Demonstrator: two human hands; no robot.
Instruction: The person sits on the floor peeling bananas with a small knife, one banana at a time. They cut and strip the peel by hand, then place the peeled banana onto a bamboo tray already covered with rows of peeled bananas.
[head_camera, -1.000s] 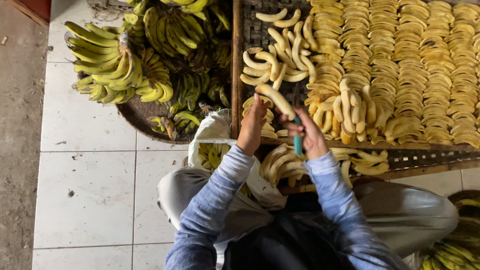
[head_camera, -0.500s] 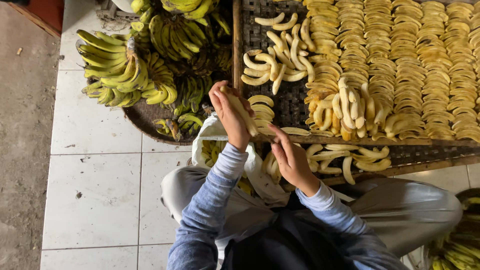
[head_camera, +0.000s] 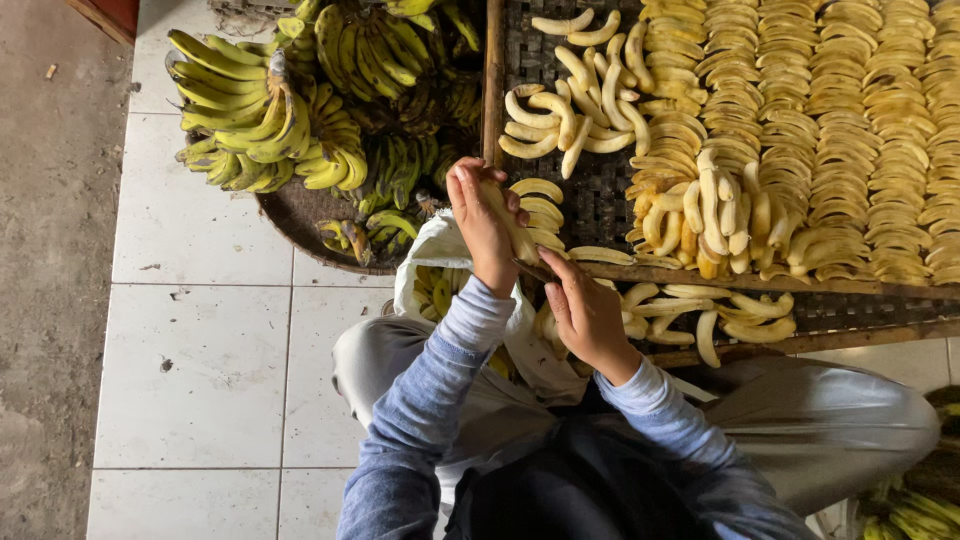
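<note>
My left hand (head_camera: 482, 222) is closed around a pale peeled banana (head_camera: 512, 232), held upright just off the left edge of a dark woven tray (head_camera: 600, 185). Just below and to the right, my right hand (head_camera: 585, 315) grips a thin knife (head_camera: 530, 268) whose blade reaches the banana's lower end. The handle is hidden in the palm. Under both hands sits a white bag (head_camera: 430, 255) with yellow peels in it, between my knees.
The tray holds loose peeled bananas (head_camera: 575, 120) and long rows of flattened banana slices (head_camera: 830, 130); more peeled ones lie on its near ledge (head_camera: 730, 320). A round basket (head_camera: 295, 215) of unpeeled yellow-green bunches (head_camera: 270, 125) stands at the left on white floor tiles (head_camera: 190, 370).
My left hand has carried the banana left off the tray and raised it over the bag. My right hand has dropped towards my body and now sits below the banana.
</note>
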